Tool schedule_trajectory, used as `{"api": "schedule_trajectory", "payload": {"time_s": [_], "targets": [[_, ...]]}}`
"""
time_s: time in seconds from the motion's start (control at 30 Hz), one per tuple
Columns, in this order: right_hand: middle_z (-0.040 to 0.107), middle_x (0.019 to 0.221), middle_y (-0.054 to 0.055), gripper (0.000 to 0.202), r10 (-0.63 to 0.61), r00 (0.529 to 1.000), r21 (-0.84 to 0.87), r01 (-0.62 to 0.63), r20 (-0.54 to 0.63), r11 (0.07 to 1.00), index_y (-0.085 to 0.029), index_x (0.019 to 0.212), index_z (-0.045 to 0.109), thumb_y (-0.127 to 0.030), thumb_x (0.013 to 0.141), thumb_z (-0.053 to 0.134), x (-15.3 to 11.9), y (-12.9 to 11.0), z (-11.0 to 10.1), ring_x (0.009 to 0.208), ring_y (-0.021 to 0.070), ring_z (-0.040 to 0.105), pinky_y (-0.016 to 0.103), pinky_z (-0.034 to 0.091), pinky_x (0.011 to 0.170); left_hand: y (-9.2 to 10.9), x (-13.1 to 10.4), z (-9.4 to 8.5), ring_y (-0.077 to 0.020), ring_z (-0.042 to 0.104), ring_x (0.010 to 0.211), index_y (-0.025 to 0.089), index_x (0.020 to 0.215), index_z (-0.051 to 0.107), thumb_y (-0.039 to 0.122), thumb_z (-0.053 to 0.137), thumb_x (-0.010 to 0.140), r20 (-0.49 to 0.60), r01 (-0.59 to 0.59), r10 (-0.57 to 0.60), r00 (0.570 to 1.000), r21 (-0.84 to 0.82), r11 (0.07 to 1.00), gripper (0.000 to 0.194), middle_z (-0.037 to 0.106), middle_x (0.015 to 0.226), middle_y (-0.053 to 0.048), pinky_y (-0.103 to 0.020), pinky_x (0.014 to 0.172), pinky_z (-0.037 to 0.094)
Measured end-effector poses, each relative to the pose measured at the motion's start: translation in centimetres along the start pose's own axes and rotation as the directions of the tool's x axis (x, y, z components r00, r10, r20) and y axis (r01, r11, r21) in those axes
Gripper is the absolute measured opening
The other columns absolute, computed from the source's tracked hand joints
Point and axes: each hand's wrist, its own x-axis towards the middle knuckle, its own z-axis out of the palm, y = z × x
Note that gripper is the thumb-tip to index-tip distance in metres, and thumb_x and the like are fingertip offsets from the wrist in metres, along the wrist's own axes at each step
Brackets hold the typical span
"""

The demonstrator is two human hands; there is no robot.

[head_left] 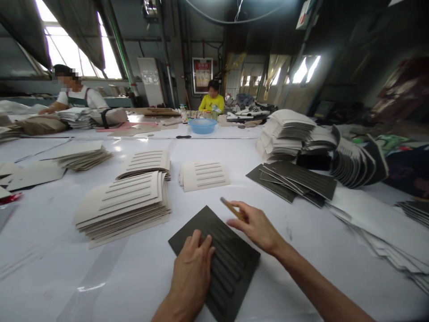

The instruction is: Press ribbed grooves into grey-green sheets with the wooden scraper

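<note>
A dark grey-green rectangular panel (239,252) with long raised ridges lies aslant on the white table in front of me. My left hand (192,268) rests on its left part, fingers slightly bent and pressed to the surface. Just above the panel's upper right edge, my right hand (256,226) is closed around a thin yellow-brown pen-like stick (232,208). The stick's greyish end points up and left, apart from the panel; its exact kind is unclear.
Stacks of pale slotted panels (124,201) stand at left, with a smaller pile (206,175) at centre. Dark panels (298,179) and white sheets (378,223) lie at right. Beyond are a blue basin (203,126) and two people (212,100) across the table.
</note>
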Motion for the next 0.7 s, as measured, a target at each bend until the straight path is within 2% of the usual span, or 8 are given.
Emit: {"api": "schedule_trajectory", "payload": {"time_s": [0.07,0.13,0.2,0.27,0.37,0.47,0.57,0.7], "targets": [[0.066,0.075,-0.001,0.032,0.117,0.990,0.026,-0.116,-0.077,0.993,-0.021,0.102,0.066,-0.047,0.096,0.048,-3.8,1.8,-2.2,0.065,0.0154,0.059,0.024,0.045,0.060,-0.4,1.0,-1.3,-0.0170,0.061,0.085,0.019,0.098,0.069,0.014,0.042,0.098,0.073,-0.027,0.033,0.997,-0.086,0.996,0.027,0.059,0.095,-0.005,-0.031,0.081,0.055],[0.068,0.081,0.000,0.035,0.172,0.979,0.010,-0.172,-0.110,0.985,-0.022,0.096,0.065,-0.048,0.098,0.042,-7.9,3.3,-2.9,0.070,0.0163,0.062,0.023,0.047,0.061,-1.6,1.2,-1.9,-0.0198,0.060,0.096,0.021,0.107,0.067,0.019,0.048,0.097,0.052,-0.113,0.119,0.992,-0.101,0.988,0.022,0.061,0.102,-0.006,-0.036,0.089,0.053],[0.070,0.084,0.001,0.033,0.183,0.973,-0.033,-0.189,-0.142,0.981,-0.024,0.101,0.066,-0.048,0.098,0.042,-11.3,4.3,-2.5,0.073,0.0170,0.066,0.022,0.050,0.062,-3.2,0.7,-1.9,-0.0265,0.051,0.118,0.025,0.126,0.059,0.027,0.056,0.094,-0.013,-0.215,0.215,0.977,-0.065,0.974,0.033,0.058,0.123,-0.008,-0.046,0.102,0.046],[0.071,0.097,0.004,0.035,0.121,0.974,-0.108,-0.143,-0.190,0.984,-0.025,0.117,0.064,-0.046,0.098,0.044,-13.2,4.7,-1.3,0.084,0.0197,0.069,0.023,0.055,0.069,-4.5,-0.3,-1.3,-0.0307,0.038,0.134,0.028,0.139,0.048,0.035,0.060,0.092,-0.042,-0.287,0.286,0.957,-0.021,0.958,0.049,0.047,0.143,-0.007,-0.051,0.108,0.040],[0.068,0.108,0.008,0.046,-0.003,0.977,-0.258,-0.053,-0.215,0.965,-0.026,0.143,0.047,-0.038,0.100,0.038,-13.5,4.5,0.4,0.089,0.0204,0.070,0.025,0.057,0.070,-5.3,-1.7,-0.1,-0.0315,0.033,0.138,0.031,0.144,0.041,0.035,0.061,0.091,-0.038,-0.322,0.323,0.946,0.045,0.946,0.057,0.040,0.151,-0.006,-0.052,0.108,0.040],[0.062,0.090,0.003,0.047,-0.025,0.985,-0.453,-0.057,-0.173,0.890,-0.032,0.149,0.037,-0.029,0.102,0.030,-12.2,4.4,1.1,0.061,0.0149,0.066,0.023,0.052,0.050,-4.7,-2.3,1.0,-0.0321,0.040,0.133,0.035,0.144,0.041,0.038,0.067,0.087,-0.065,-0.268,0.275,0.959,0.095,0.959,0.062,0.044,0.149,-0.005,-0.053,0.102,0.045],[0.058,0.087,0.001,0.048,-0.048,0.991,-0.608,-0.039,-0.125,0.793,-0.033,0.147,0.040,-0.023,0.102,0.031,-11.4,4.8,0.7,0.058,0.0141,0.064,0.024,0.051,0.049,-4.0,-2.5,1.8,-0.0325,0.044,0.129,0.037,0.142,0.043,0.037,0.072,0.083,-0.106,-0.206,0.220,0.970,0.123,0.971,0.066,0.046,0.147,-0.005,-0.052,0.098,0.047],[0.060,0.090,0.002,0.045,-0.100,0.995,-0.638,0.065,-0.020,0.768,-0.029,0.144,0.045,-0.023,0.100,0.039,-11.4,5.3,-0.2,0.064,0.0157,0.066,0.026,0.053,0.056,-3.5,-2.6,2.2,-0.0326,0.042,0.129,0.036,0.141,0.045,0.031,0.074,0.082,-0.134,-0.189,0.206,0.969,0.132,0.973,0.066,0.046,0.147,-0.005,-0.051,0.100,0.044]]}}
